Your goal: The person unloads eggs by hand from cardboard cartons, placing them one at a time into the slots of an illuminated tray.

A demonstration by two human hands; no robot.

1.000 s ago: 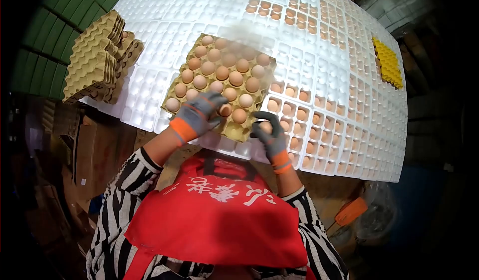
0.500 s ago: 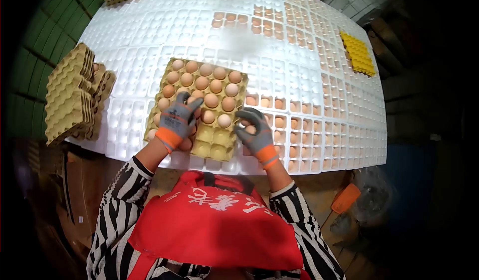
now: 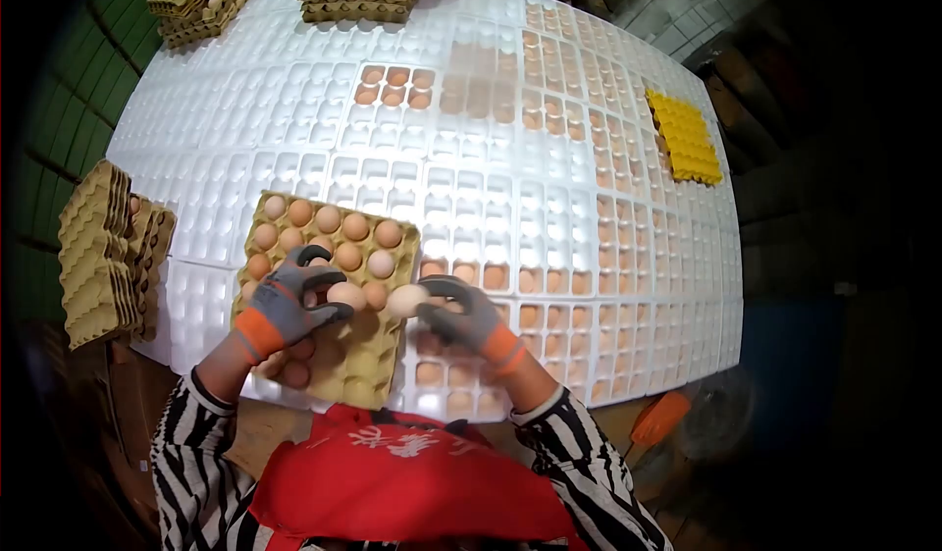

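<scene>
From here, my left hand (image 3: 279, 304) grips an egg (image 3: 346, 297) over the carton (image 3: 368, 365); my right hand (image 3: 465, 317) pinches another egg (image 3: 406, 302). Many white trays (image 3: 471, 186) hold eggs (image 3: 527, 280); several remain in the carton.

A bright yellow, bumpy moulded tray (image 3: 684, 137) is lying at an angle on the right side of the view. Lower down, an orange, flat-looking object (image 3: 660, 419) is resting just beside a crumpled, clear plastic bag (image 3: 714, 421). A dim blue surface (image 3: 785, 355) is showing farther right. Pale, rectangular, glossy blocks (image 3: 702, 11) are sitting at the top right, while dark green panels with a grid of lines (image 3: 74, 109) are running along the upper left.
</scene>
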